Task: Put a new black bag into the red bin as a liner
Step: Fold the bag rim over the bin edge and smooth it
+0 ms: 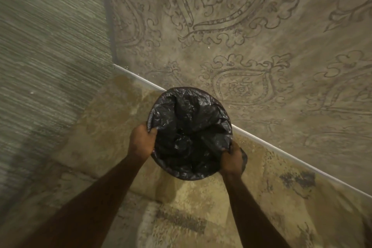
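Observation:
A round bin stands on the floor in the middle of the head view, seen from above. A crinkled black bag (189,133) covers its whole opening and is folded over the rim, so none of the bin's red shows. My left hand (142,140) grips the bag's edge at the left rim, fingers curled over it. My right hand (231,160) grips the bag's edge at the lower right rim. The bag sags into the bin's inside in loose folds.
The bin sits close to a patterned wall (251,26), where a pale skirting strip (291,159) runs diagonally. A striped wall (46,46) meets it at a corner on the left. A worn patterned rug (181,217) covers the floor below.

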